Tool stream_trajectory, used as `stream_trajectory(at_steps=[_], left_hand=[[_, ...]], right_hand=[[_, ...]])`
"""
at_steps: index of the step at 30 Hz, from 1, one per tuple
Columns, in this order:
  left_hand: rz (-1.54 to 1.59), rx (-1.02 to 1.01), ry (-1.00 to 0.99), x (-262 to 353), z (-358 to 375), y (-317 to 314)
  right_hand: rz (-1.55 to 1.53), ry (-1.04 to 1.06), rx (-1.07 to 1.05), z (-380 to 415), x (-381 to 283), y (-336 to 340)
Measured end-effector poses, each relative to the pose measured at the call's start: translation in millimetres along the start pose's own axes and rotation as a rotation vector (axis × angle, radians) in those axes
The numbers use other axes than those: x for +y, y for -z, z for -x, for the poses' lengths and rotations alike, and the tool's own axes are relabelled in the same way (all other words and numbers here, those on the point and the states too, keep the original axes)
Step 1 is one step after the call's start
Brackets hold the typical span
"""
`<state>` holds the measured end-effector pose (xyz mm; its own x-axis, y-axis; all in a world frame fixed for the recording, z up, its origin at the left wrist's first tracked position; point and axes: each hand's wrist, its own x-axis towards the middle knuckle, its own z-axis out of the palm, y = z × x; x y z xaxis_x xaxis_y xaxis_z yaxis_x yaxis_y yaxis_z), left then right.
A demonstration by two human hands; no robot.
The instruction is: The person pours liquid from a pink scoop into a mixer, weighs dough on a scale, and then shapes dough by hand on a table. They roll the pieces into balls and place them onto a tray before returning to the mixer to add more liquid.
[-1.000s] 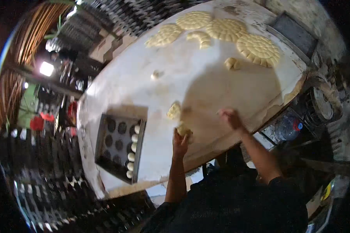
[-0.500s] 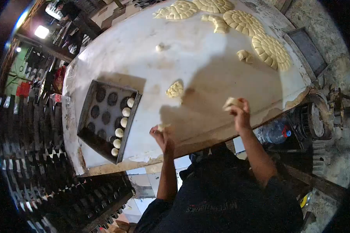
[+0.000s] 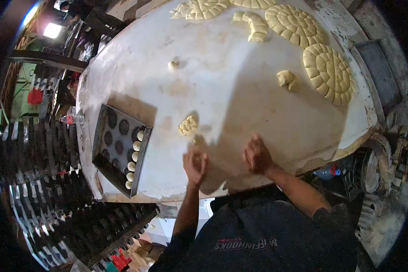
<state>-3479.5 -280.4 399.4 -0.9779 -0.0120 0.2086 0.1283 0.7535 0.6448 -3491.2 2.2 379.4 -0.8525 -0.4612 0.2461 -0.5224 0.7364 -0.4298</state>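
My left hand (image 3: 196, 167) is low over the pale tabletop (image 3: 204, 59), its fingers curled in a cupped shape. To its right, my right hand (image 3: 257, 155) is closed, knuckles up, against the table surface. The dough piece each hand held half a second ago is now hidden under the fingers. A small heap of dough pieces (image 3: 187, 125) lies just beyond my left hand, with a tiny scrap beside it. Farther off sits a single dough ball (image 3: 173, 65).
A dark baking tray (image 3: 142, 164) at left has round recesses and a row of dough balls (image 3: 134, 156) along its right side. Scored dough rounds (image 3: 329, 74), a curved dough strip (image 3: 254, 26) and a dough chunk (image 3: 288, 80) lie toward the back. A person (image 3: 88, 18) is at upper left.
Both hands have come down onto the table, the right one moving left, closer to the other. The dough pieces visible in them before are now covered. The camera view has shifted slightly.
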Motion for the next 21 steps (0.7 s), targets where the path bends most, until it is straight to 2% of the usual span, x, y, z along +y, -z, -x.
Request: stream_trajectory(at_steps=[1, 2, 3, 4, 5, 6, 7, 8, 10, 11, 12, 13, 14, 15, 16, 17, 18, 20, 21], left_hand=[[-0.275, 0.112, -0.296, -73.8, 52.8, -22.4], [-0.183, -0.24, 0.03, -31.5, 57.0, 6.7], [-0.152, -0.356, -0.036, -50.1, 66.0, 26.3], [-0.086, -0.237, 0.079, -78.7, 71.2, 31.1], [-0.272, -0.105, -0.039, -96.5, 53.2, 44.6], [-0.456, 0.025, -0.157, -108.0, 28.7, 49.0], [-0.398, 0.059, -0.144, -87.9, -1.4, 54.9], [-0.339, 0.096, -0.13, -65.4, -32.8, 60.9], [-0.146, 0.192, 0.086, -50.6, -59.1, 26.4], [-0.135, 0.202, 0.162, -28.1, -61.1, 17.0], [-0.082, 0.274, -0.048, -34.0, -46.2, 9.0], [-0.122, 0.225, -0.054, -20.3, -32.5, 11.6], [-0.165, 0.174, -0.061, -7.8, -16.3, 18.5], [-0.2, 0.087, -0.069, -16.2, 3.2, 24.7], [-0.235, -0.007, -0.073, -38.6, 26.4, 31.4], [-0.321, -0.096, -0.113, -91.3, 51.5, 40.6], [-0.326, -0.085, -0.096, -102.8, 46.2, 55.3], [-0.406, 0.049, 0.196, -125.2, 7.3, 78.0], [-0.26, 0.141, 0.133, -130.7, -17.2, 73.9]], right_hand=[[-0.083, 0.084, -0.053, 14.9, 0.9, 12.5], [-0.166, 0.169, -0.109, 28.8, 12.9, 28.8], [-0.173, 0.179, -0.11, 34.7, 35.7, 37.7], [-0.545, -0.279, -0.327, 35.8, 63.4, 44.5], [-0.901, -0.752, -0.539, 27.4, 83.9, 48.7], [-0.397, -0.434, -0.21, 6.2, 95.1, 51.0], [0.103, -0.106, 0.115, -16.0, 100.7, 50.8], [0.104, -0.106, 0.114, -36.6, 94.9, 46.3], [0.07, -0.277, 0.202, -70.6, 72.7, 37.3], [0.074, -0.262, 0.19, -66.3, 64.1, 30.0], [0.03, -0.231, 0.127, -54.8, 51.0, 17.7], [-0.011, -0.193, 0.073, -47.2, 41.2, 12.4], [0.013, -0.056, 0.115, -34.2, 37.1, 19.2], [0.033, 0.078, 0.156, -21.3, 43.7, 30.4], [-0.086, 0.08, 0.099, -13.4, 61.5, 43.5], [-0.208, 0.076, 0.036, -3.3, 83.4, 54.0], [-0.032, -0.069, 0.064, 2.4, 107.9, 46.6], [0.155, -0.183, 0.188, -30.5, 125.7, 48.8], [0.3, -0.21, 0.245, -51.0, 127.6, 42.8]])
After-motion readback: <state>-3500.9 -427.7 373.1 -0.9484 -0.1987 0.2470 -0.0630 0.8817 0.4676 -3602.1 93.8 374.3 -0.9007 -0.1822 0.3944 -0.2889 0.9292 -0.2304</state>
